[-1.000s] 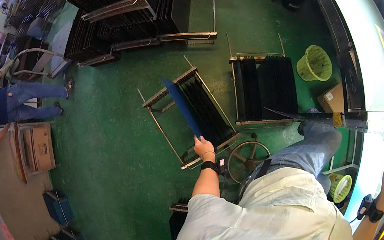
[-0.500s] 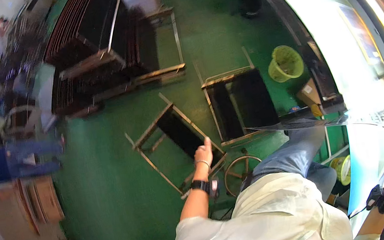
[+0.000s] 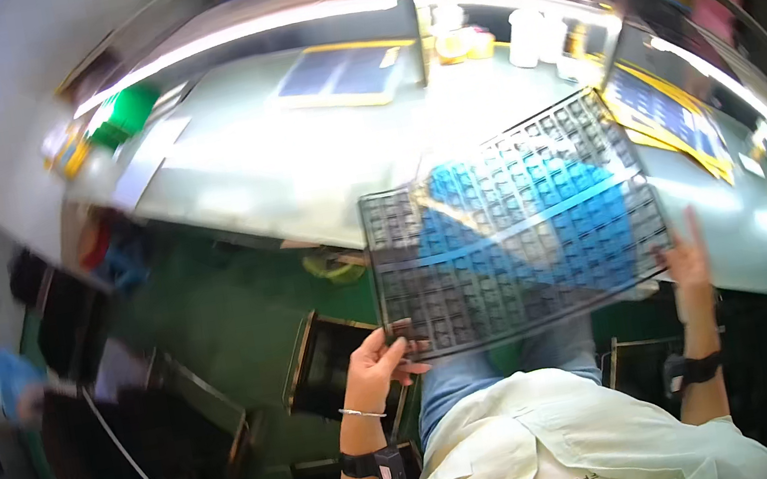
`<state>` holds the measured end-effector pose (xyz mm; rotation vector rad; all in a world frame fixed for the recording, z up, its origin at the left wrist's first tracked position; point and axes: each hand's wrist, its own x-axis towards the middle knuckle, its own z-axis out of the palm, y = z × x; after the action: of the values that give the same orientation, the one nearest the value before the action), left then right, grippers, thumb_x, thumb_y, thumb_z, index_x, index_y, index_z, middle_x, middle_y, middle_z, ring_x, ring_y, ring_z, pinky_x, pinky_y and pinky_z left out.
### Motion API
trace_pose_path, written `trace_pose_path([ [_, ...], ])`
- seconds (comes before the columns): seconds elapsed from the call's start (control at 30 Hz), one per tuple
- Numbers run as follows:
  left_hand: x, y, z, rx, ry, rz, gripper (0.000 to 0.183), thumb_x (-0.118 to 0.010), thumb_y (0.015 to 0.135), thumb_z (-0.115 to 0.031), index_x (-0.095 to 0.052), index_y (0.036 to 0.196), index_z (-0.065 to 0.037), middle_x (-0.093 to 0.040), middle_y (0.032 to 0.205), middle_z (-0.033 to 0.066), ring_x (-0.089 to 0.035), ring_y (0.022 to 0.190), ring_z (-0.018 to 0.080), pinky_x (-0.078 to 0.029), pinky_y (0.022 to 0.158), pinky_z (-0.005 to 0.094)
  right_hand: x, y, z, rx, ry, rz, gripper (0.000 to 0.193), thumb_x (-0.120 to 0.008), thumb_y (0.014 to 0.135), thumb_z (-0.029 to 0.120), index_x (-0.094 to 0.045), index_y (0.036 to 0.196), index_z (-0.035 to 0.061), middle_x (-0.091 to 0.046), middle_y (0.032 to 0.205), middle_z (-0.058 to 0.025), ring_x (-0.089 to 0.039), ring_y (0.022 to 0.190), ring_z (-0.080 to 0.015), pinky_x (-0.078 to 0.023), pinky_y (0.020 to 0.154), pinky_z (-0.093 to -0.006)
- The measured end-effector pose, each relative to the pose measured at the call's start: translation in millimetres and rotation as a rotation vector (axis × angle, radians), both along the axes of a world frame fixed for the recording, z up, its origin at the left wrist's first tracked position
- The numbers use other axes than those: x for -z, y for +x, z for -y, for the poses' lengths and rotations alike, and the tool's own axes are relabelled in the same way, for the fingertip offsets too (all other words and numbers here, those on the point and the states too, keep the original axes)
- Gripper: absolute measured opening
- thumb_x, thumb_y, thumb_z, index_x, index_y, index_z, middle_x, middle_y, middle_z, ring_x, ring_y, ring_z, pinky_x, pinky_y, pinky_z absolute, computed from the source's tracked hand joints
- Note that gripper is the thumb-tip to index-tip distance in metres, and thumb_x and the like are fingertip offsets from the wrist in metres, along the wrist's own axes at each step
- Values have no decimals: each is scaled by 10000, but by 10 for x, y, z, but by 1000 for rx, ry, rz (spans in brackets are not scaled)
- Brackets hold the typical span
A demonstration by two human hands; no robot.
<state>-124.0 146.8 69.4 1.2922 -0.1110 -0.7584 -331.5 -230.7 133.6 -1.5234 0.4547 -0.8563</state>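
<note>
Swung away from the racks, the left hand (image 3: 375,371) is now at the near left corner of the dark panel (image 3: 494,231), and the view has turned to face the bench (image 3: 233,158). Nearest lie the pale shirt (image 3: 478,442) and the jeans (image 3: 445,394). The left thumb sits over the corner with fingers curled below, clamped on it. At the near right corner, the right hand (image 3: 689,268) has its forefinger stretched out; I cannot tell whether the others pinch the edge. With a hand at either side, the panel looks better steadied, its gridded face tilted into view. Its far edge overlaps the bench; contact is unclear. Low beside the left hand is a rack (image 3: 307,356). Farther off, a yellow-edged sheet (image 3: 341,74) lies on the bench beneath a bright light strip (image 3: 258,37).
</note>
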Motion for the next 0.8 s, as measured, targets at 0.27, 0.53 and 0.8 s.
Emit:
trace_pose_path([
  [0.27,632,862,878,-56,408,474,112,-561,852,-46,-568,903,53,-609,709,89,-569,474,116,-439,384,219,1283,-346,7,160,270,-491,111,-533,852,69,-574,883,-29,-576,668,-54,-542,496,-105,-389,409,-215],
  [0.53,600,948,1156,-99,333,372,140,-566,861,-51,-534,964,38,-602,749,75,-605,554,125,-456,458,192,1205,-293,183,316,471,-239,47,-569,820,9,-531,833,-15,-576,676,-71,-618,605,-144,-526,549,-253],
  [0.8,760,915,1205,-186,411,497,134,-579,864,-72,-534,959,11,-581,768,35,-573,571,89,-425,466,184,1440,-323,300,417,87,-513,121,-636,783,74,-543,730,18,-513,607,-2,-463,567,-81,-401,552,-239],
])
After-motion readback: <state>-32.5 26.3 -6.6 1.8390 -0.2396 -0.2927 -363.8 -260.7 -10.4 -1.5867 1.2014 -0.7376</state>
